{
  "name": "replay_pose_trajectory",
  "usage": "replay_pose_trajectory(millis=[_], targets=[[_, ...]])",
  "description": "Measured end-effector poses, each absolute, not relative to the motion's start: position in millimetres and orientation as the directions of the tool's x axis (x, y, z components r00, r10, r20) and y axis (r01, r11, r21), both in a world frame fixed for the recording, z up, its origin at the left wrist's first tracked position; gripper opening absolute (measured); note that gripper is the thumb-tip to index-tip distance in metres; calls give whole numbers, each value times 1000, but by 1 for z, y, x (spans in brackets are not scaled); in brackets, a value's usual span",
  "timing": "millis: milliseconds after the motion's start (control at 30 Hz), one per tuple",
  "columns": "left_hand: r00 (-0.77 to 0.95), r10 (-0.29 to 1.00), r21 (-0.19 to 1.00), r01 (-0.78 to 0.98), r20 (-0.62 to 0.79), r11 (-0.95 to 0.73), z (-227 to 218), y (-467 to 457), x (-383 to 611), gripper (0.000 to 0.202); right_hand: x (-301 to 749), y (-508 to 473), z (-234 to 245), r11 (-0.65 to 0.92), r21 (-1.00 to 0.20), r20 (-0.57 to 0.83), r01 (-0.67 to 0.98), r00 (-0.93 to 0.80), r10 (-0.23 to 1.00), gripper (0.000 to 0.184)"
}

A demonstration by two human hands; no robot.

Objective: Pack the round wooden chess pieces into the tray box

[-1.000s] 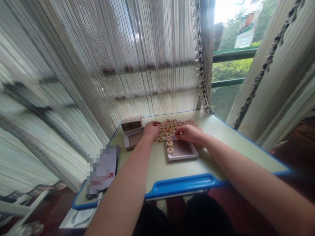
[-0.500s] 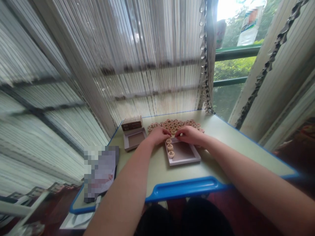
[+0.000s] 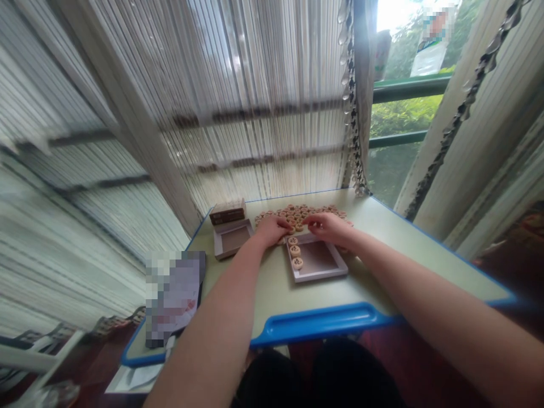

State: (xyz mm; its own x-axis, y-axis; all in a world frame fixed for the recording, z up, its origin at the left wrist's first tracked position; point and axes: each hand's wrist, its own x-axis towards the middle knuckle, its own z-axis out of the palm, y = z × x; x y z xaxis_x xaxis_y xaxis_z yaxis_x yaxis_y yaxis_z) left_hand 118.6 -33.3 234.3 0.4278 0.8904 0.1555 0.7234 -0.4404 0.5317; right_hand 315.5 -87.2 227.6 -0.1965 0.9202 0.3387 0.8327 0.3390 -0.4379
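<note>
On the worktop, round wooden chess pieces sit along the edge of a shallow tray. The left hand and right hand curve down on a pile of pieces just past it; I cannot tell if they pinch any. The pieces look light and stiff, so hold them by the edges.

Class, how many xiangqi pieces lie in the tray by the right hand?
3: xiangqi pieces lined along the left wall of the tray; the right hand may hide more.
</note>
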Motion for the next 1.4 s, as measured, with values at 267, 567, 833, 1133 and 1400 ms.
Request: replay_pose_trajectory(millis=[267, 567, 833, 1133, 1400], targets=[[190, 958, 247, 938, 217, -242, 257, -49, 115, 31, 345, -78, 231, -262, -242, 136, 934, 300, 944, 49], [271, 944, 158, 940, 189, -302, 261, -63, 127, 29, 340, -76, 230, -140, -294, 197, 946, 203, 959, 41], [298, 941, 90, 945, 158, -314, 253, -60, 127, 33, 356, -79, 239, -296, -155, 81, 943, 311, 947, 36], [360, 920, 122, 917, 154, -379, 249, -53, 124, 31, 352, -81, 242, -160, -158, 103, 974, 177, 979, 29], [325, 933, 158, 924, 153, -348, 248, -52, 126, 27, 350, -83, 241, -161, -164, 149, 973, 185, 971, 32]])
